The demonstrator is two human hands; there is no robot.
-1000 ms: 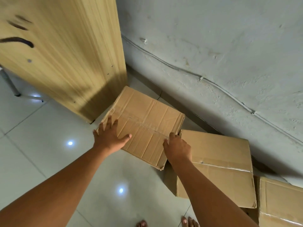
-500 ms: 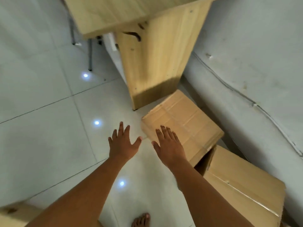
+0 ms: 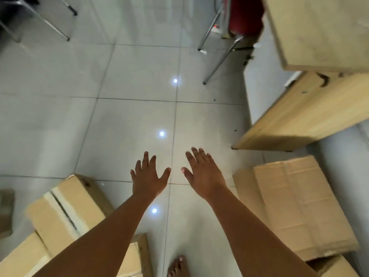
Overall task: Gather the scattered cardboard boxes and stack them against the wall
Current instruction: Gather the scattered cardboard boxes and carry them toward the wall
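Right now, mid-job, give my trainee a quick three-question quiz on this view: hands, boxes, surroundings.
1. True or false: the left hand is gripping a cardboard box.
2. Multiple choice: the box with the taped seam lies where?
A. left of the left arm
B. on the wooden desk
C. under the chair with the red seat
3. Fill in: the right hand hovers with fingers spread over the tiled ____.

Key: 1 false, both hands are empty; 2 A; 3 floor.
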